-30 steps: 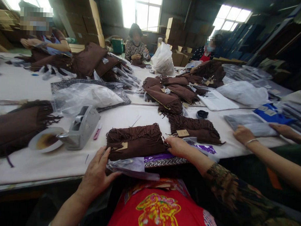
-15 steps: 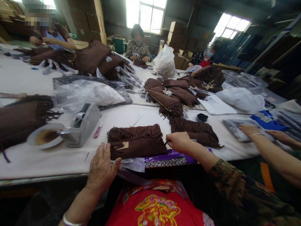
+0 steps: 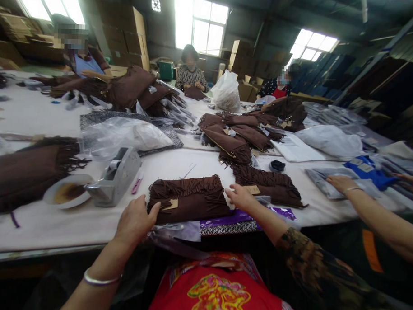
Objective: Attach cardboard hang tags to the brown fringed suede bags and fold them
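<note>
A folded brown fringed bag (image 3: 198,208) with a cardboard tag lies flat near the table's front edge. At its left end is my left hand (image 3: 136,217), thumb and fingers apart, the thumb beside the bag's edge. My right hand (image 3: 240,198) is by its right end, fingers spread with nothing held. Just right of that hand lies a second brown fringed bag (image 3: 276,193) with a tag. Clear plastic (image 3: 186,230) and a purple patterned package (image 3: 231,223) show under the first bag's front edge.
Left stand a tape dispenser (image 3: 116,179), a white bowl (image 3: 68,193) and a pink-handled cutter (image 3: 137,183). Brown bags (image 3: 234,135) and a white plastic sack (image 3: 225,90) lie farther back. A co-worker's hand (image 3: 341,183) rests on packaged items at right; three people sit across.
My right hand has opened from a closer grip and sits at the bag's right end. My left fingers have drawn in a little. The camera view has shifted slightly.
</note>
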Tool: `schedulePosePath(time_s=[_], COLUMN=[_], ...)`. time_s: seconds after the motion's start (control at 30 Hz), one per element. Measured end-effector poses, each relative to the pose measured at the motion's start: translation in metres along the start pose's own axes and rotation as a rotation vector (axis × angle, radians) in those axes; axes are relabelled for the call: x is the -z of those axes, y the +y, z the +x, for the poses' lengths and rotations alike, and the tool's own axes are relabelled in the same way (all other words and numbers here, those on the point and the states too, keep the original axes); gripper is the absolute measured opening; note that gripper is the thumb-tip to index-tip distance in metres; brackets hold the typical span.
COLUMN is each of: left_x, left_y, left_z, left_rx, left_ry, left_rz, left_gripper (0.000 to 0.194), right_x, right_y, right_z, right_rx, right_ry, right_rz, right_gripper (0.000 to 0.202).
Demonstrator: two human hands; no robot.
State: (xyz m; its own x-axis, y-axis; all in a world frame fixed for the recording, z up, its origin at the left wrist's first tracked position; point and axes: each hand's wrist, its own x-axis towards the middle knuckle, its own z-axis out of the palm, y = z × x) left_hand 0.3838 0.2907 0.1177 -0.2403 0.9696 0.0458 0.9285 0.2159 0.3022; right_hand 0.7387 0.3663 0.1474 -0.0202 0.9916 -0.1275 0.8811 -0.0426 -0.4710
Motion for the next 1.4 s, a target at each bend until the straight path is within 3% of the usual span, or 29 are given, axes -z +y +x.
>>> schedulePosePath(time_s=[0.17, 0.33, 0.47, 0.57, 0.7, 0.8, 0.93, 1.07, 1.2, 1.3, 1.4], left_x=[-0.001, -0.008, -0.002, 0.007, 0.014, 0.007, -0.023, -0.065, -0.104, -0.123, -0.127], left_y=[0.012, 0.013, 0.027, 0.057, 0.123, 0.185, 0.270, 0.335, 0.361, 0.358, 0.347], left_z=[0.021, 0.036, 0.032, 0.029, 0.036, 0.047, 0.063, 0.078, 0.088, 0.092, 0.096], left_rx=[0.060, 0.070, 0.020, -0.011, -0.102, -0.212, -0.326, -0.423, -0.429, -0.364, -0.361], left_ry=[-0.090, -0.123, -0.041, -0.007, -0.012, -0.034, -0.026, -0.016, -0.020, -0.083, -0.159], left_rz=[0.024, -0.073, -0.160, -0.206, -0.273, -0.358, -0.425, -0.455, -0.398, -0.359, -0.349], left_gripper=[0.063, 0.052, 0.044, 0.042, 0.042, 0.043, 0.036, 0.031, 0.031, 0.033, 0.037], right_x=[-0.028, -0.037, -0.025, 0.000, 0.051, 0.091, 0.132, 0.147, 0.134, 0.119, 0.113], right_y=[-0.023, -0.028, -0.015, 0.002, 0.040, 0.085, 0.157, 0.223, 0.264, 0.277, 0.281], right_z=[-0.008, -0.004, -0.007, -0.013, -0.018, -0.016, -0.005, 0.009, 0.022, 0.028, 0.026], right_rx=[-0.061, -0.078, 0.010, 0.033, 0.022, -0.001, -0.049, -0.112, -0.151, -0.177, -0.192], right_ry=[0.025, 0.115, 0.212, 0.261, 0.365, 0.435, 0.521, 0.569, 0.591, 0.603, 0.586], right_rz=[0.003, 0.118, 0.230, 0.255, 0.216, 0.158, 0.104, 0.091, 0.108, 0.118, 0.105], right_gripper=[0.052, 0.047, 0.039, 0.036, 0.040, 0.040, 0.037, 0.038, 0.040, 0.043, 0.045])
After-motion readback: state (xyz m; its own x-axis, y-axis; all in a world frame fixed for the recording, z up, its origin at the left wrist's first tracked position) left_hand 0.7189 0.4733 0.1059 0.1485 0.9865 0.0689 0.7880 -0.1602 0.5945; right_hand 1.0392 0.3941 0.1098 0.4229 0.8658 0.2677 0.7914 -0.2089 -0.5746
